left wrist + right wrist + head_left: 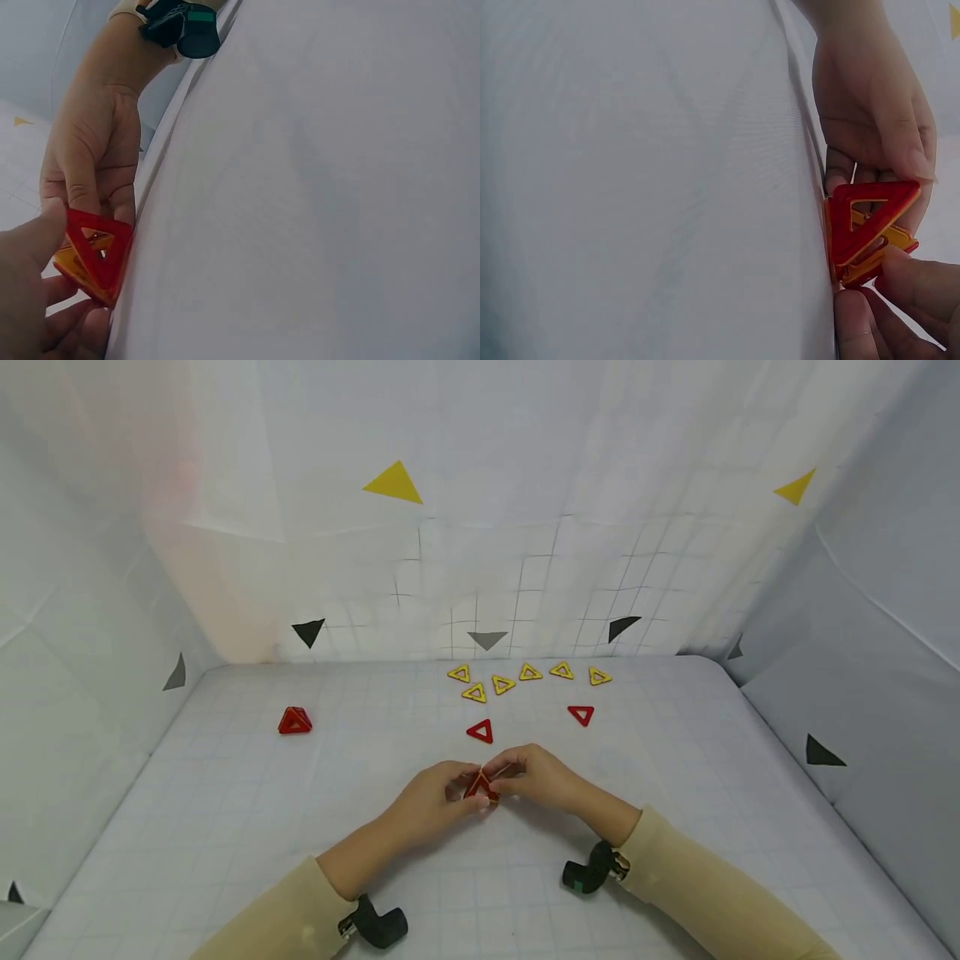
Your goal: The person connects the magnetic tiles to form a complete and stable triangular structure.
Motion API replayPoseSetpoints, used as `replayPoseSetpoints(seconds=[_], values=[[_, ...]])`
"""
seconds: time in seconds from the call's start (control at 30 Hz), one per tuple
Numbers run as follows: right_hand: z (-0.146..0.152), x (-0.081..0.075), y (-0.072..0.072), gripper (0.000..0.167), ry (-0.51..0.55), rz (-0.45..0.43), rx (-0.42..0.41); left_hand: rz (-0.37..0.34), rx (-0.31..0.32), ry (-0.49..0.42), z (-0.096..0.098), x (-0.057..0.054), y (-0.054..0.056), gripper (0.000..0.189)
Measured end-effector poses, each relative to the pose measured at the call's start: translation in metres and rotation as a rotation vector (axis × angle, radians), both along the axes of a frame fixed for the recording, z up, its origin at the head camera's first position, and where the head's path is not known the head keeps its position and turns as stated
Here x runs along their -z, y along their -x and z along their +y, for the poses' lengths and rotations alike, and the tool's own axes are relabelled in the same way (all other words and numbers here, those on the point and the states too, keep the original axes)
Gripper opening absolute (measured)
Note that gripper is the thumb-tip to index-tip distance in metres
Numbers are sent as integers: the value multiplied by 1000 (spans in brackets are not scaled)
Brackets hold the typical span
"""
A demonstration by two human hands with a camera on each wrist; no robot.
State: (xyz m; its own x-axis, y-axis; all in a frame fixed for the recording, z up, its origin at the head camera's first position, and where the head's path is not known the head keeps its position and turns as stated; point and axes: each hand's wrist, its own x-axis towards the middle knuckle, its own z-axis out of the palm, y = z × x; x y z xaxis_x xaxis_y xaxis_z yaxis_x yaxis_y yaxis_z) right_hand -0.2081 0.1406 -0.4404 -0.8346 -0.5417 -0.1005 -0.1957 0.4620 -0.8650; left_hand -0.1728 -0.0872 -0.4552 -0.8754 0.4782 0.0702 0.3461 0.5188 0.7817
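Between both hands, low over the middle of the white table, is a small pyramid of red triangular magnetic tiles [477, 785] with open centres. Orange-yellow inner edges show on it in both wrist views. My left hand [429, 806] grips its left side, thumb at the near edge and fingers behind. From the right, my right hand [542, 777] pinches it between thumb and fingers, the fingertips meeting near its top. In the left wrist view one red tile [116, 251] faces the camera. The right wrist view shows another red face [841, 232], with the thumb against an edge below it.
A red pyramid [295, 721] stands at the table's left. Two loose red triangle tiles lie beyond the hands, one central [486, 732] and one farther right [588, 713]. Several yellow triangle tiles [530, 676] lie along the back, before a white curtain [337, 577].
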Motion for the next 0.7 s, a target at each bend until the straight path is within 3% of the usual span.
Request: replayPoseSetpoints(seconds=[0.33, 0.7], values=[[-1, -3, -2, 22, -9, -8, 2, 15, -14, -47, 3, 0, 4, 44], [2, 2, 2, 22, 29, -25, -14, 28, -90, -42, 8, 0, 3, 35]])
